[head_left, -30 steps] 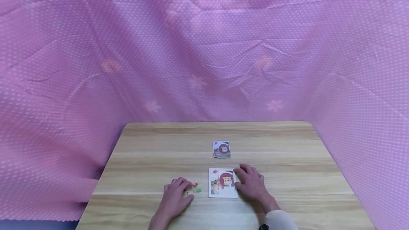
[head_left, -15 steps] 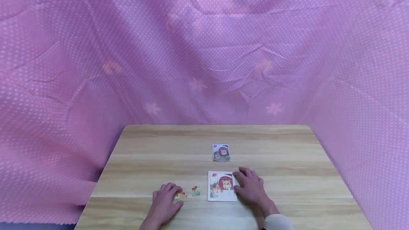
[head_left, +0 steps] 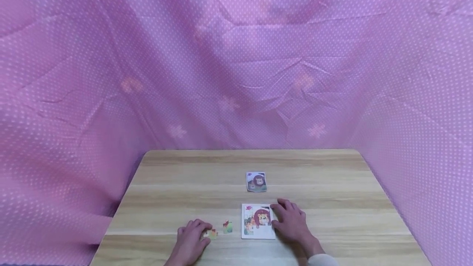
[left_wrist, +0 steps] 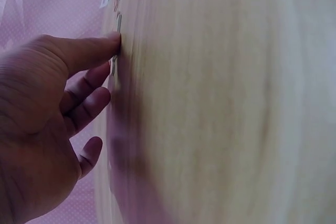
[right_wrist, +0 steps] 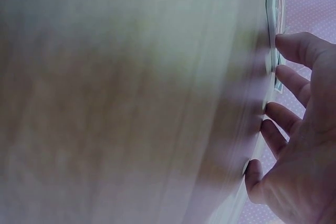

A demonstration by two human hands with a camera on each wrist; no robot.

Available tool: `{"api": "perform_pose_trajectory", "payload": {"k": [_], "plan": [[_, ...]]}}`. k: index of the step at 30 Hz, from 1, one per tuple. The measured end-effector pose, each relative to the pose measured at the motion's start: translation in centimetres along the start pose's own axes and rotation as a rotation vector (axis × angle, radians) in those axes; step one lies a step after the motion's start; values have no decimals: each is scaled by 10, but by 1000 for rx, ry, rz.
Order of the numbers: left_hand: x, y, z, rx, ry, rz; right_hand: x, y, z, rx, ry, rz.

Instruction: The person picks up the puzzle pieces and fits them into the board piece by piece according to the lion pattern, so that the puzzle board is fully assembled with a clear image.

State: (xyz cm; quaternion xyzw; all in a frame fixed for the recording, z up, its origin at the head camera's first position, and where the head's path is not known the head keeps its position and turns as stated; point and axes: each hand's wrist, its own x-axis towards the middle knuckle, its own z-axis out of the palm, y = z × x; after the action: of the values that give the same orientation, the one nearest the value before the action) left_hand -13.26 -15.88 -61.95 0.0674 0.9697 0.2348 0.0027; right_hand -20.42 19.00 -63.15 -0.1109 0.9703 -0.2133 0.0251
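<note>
Between the thumb and fingers of my left hand (head_left: 189, 239) is a yellow-green puzzle piece (head_left: 212, 234), pinched at its edges close to the tabletop. The left wrist view shows the thumb at the thin edge of that piece. Just right of it lies another puzzle piece (head_left: 227, 227), green with red. A square puzzle board (head_left: 266, 233) with a lion picture is partly filled; its lower right shows bare white. My right hand (head_left: 293, 224) rests beside the board, thumb and index fingertip touching its right edge. In the right wrist view, the fingers (right_wrist: 286, 116) are spread along the table.
Behind the board lies a small card (head_left: 256, 182) printed with the same lion picture. Everything rests on a wooden table (head_left: 332, 184), enclosed by a pink dotted curtain (head_left: 229, 73) at the back and sides.
My left hand has shifted left, drawing its puzzle piece away from the green and red one, which now lies apart. The right hand has stayed at the board's edge.
</note>
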Motion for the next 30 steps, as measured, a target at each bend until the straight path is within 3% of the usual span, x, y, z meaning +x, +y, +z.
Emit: {"api": "perform_pose_trajectory", "payload": {"k": [9,16,30], "plan": [[-4,-3,4,-5,4,14,-3,-2,0,4,-13,-4],[-4,-3,4,-32,-4,-34,-3,-3,-2,14,3,-13],[-4,-7,11,-31,114,-7,-3,-2,-2,8,23,-29]]}}
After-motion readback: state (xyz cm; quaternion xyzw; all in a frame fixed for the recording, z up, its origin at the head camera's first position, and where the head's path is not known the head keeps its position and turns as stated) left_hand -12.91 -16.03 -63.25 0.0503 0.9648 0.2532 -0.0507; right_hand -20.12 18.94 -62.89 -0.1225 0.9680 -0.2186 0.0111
